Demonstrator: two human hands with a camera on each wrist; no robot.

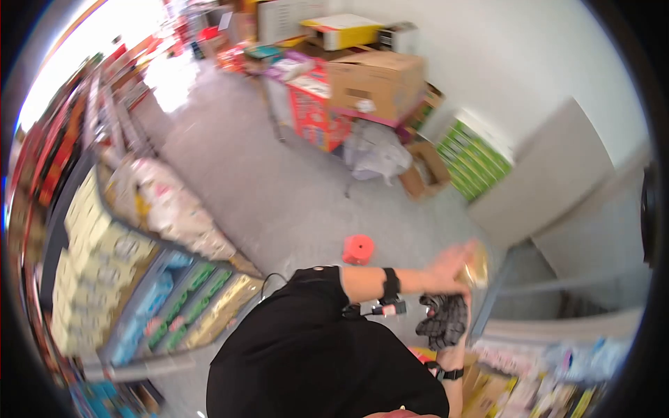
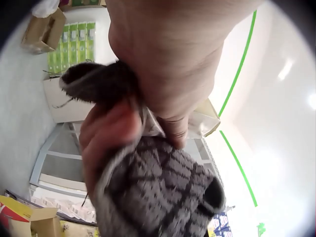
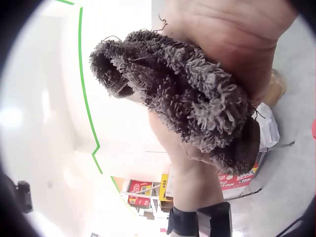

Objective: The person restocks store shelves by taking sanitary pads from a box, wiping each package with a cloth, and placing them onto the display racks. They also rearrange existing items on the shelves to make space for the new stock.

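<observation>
A grey-black checked, glove-like fabric piece point(image 1: 443, 322) lies between both hands, its fuzzy side point(image 3: 197, 98) filling the right wrist view. My left hand point(image 1: 448, 270) is blurred in the head view; in the left wrist view its thumb presses on the fabric point(image 2: 158, 182). My right hand point(image 3: 237, 49) grips the same piece, its fingers mostly hidden. Curled fingertips point(image 2: 116, 128) show at the fabric's edge in the left wrist view. Beside my left hand is a shiny gold-coloured packet point(image 1: 477, 269).
A red roll point(image 1: 358, 249) stands on the grey floor. Cardboard boxes point(image 1: 376, 83) are piled near the wall, beside green packs point(image 1: 474, 157). Shelves of packaged goods point(image 1: 104, 258) stand at the left; a bin of packets point(image 1: 536, 362) is at the lower right.
</observation>
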